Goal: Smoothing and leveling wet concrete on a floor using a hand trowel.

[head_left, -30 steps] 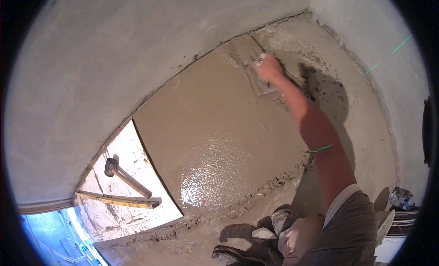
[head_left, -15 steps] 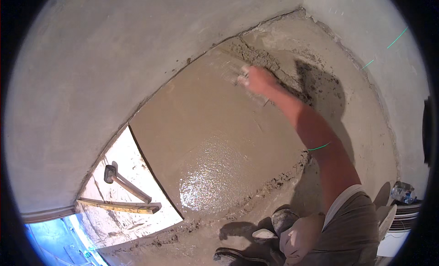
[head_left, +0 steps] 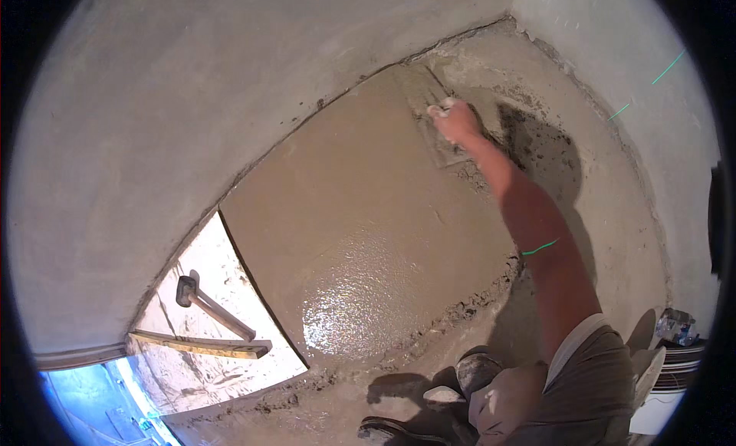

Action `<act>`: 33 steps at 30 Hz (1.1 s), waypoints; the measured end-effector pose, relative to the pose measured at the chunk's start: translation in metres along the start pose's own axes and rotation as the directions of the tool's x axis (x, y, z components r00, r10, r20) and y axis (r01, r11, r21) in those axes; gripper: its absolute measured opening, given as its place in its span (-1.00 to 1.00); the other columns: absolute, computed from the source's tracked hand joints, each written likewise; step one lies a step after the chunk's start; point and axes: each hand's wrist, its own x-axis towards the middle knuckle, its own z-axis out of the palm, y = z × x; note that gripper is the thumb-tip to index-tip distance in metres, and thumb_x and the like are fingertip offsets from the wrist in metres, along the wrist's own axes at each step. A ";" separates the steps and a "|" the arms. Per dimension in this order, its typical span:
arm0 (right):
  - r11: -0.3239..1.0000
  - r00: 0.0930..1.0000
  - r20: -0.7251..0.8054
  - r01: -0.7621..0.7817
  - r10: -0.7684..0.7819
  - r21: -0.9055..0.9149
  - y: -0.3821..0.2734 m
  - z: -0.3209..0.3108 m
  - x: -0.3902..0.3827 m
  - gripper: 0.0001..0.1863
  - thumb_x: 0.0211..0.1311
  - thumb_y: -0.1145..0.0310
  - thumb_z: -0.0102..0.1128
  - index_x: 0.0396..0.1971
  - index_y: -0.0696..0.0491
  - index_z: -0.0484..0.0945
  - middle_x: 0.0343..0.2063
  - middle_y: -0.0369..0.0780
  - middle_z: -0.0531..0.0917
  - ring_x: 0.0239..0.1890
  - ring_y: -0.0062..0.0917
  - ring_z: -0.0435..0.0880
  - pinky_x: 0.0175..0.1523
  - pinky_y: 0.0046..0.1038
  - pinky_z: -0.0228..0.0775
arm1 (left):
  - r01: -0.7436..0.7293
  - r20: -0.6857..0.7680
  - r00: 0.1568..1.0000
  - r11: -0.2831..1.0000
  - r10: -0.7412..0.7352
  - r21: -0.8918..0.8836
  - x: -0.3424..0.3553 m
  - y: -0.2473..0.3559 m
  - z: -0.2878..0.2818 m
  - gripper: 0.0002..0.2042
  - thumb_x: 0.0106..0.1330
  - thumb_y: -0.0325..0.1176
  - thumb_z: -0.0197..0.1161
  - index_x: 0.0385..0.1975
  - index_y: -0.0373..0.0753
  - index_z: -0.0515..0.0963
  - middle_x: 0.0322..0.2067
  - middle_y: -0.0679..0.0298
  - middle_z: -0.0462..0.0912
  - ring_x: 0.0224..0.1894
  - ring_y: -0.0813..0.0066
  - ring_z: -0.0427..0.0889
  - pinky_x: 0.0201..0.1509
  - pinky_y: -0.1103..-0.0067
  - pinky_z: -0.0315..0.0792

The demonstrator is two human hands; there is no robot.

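My right arm reaches far forward over a bed of wet mortar (head_left: 337,193). Its hand (head_left: 458,124) is closed around the handle of a wide rectangular trowel (head_left: 418,87), whose blade lies flat on the mortar close to the wall. The blade is smeared with the same grey-brown mix, so its outline is partly lost. Along its right side rough crumbly mortar (head_left: 474,176) shows. Nowhere in the picture can my left hand be seen.
A large white tile (head_left: 222,377) borders the mortar at lower left, carrying a rubber mallet (head_left: 222,315) and a wooden batten (head_left: 195,346). Grey walls (head_left: 176,101) rise left and right. My shoe (head_left: 477,369) stands at the mortar's near edge. A plastic bottle (head_left: 675,325) sits at far right.
My right hand and the trowel have moved to the right and slightly toward me, onto the rough mortar strip. Smoothed mortar lies where the blade was.
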 end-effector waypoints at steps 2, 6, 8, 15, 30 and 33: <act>0.997 0.996 0.089 0.005 -0.011 0.073 -0.012 0.017 -0.002 -0.51 0.29 -0.03 0.29 -0.10 0.14 0.65 -0.52 -0.08 0.71 -0.56 -0.27 0.71 -0.37 -0.28 0.54 | 0.000 0.000 1.000 1.000 0.000 -0.019 0.001 0.004 -0.004 -0.37 0.34 -0.17 0.38 0.35 -0.24 0.35 -0.02 -0.04 0.65 -0.12 0.12 0.71 -0.09 0.31 0.62; 0.995 0.906 0.418 0.093 -0.072 -0.030 -0.046 0.036 -0.046 -0.51 0.31 0.03 0.29 0.06 0.08 0.60 -0.26 -0.02 0.74 -0.32 -0.23 0.77 -0.17 -0.20 0.58 | -0.044 -0.046 0.998 0.999 0.043 -0.019 -0.002 -0.002 0.006 -0.37 0.34 -0.18 0.38 0.36 -0.23 0.34 -0.02 -0.04 0.65 -0.11 0.12 0.71 -0.10 0.31 0.62; 0.905 0.866 0.350 0.414 -0.358 -0.099 -0.041 0.047 -0.059 -0.50 0.32 0.04 0.28 0.13 0.05 0.57 -0.06 0.00 0.70 -0.03 -0.14 0.72 0.06 -0.12 0.53 | -0.039 -0.042 0.998 0.998 0.037 -0.049 -0.002 -0.001 0.004 -0.37 0.33 -0.19 0.39 0.36 -0.23 0.34 -0.02 -0.03 0.65 -0.11 0.13 0.71 -0.10 0.32 0.62; 0.864 0.918 0.304 0.356 -0.253 -0.355 -0.029 0.015 -0.006 -0.39 0.32 -0.08 0.23 0.24 0.00 0.51 0.08 0.01 0.65 0.14 -0.10 0.63 0.22 -0.08 0.45 | 0.038 -0.031 0.999 0.997 -0.040 -0.071 -0.013 -0.012 0.020 -0.35 0.30 -0.21 0.42 0.36 -0.22 0.35 -0.01 0.00 0.66 -0.11 0.15 0.71 -0.11 0.33 0.62; 0.665 0.806 -0.138 0.363 -0.575 -0.653 0.042 -0.054 0.053 -0.83 0.18 0.33 0.25 -0.35 0.13 0.57 -0.48 -0.01 0.67 -0.35 -0.08 0.74 -0.26 -0.12 0.60 | -0.030 -0.021 0.999 0.997 0.029 -0.068 0.008 0.004 0.003 -0.37 0.33 -0.18 0.39 0.35 -0.26 0.35 0.00 -0.04 0.64 -0.08 0.13 0.70 -0.08 0.32 0.62; 0.572 0.805 -0.107 0.314 -0.583 -0.757 0.023 -0.047 0.057 -0.87 0.19 0.38 0.19 -0.33 0.10 0.60 -0.49 -0.02 0.70 -0.37 -0.08 0.75 -0.32 -0.12 0.60 | 0.067 0.018 0.998 0.994 -0.066 -0.083 0.005 0.010 0.003 -0.36 0.32 -0.18 0.39 0.35 -0.25 0.35 0.01 -0.03 0.64 -0.09 0.14 0.71 -0.08 0.33 0.62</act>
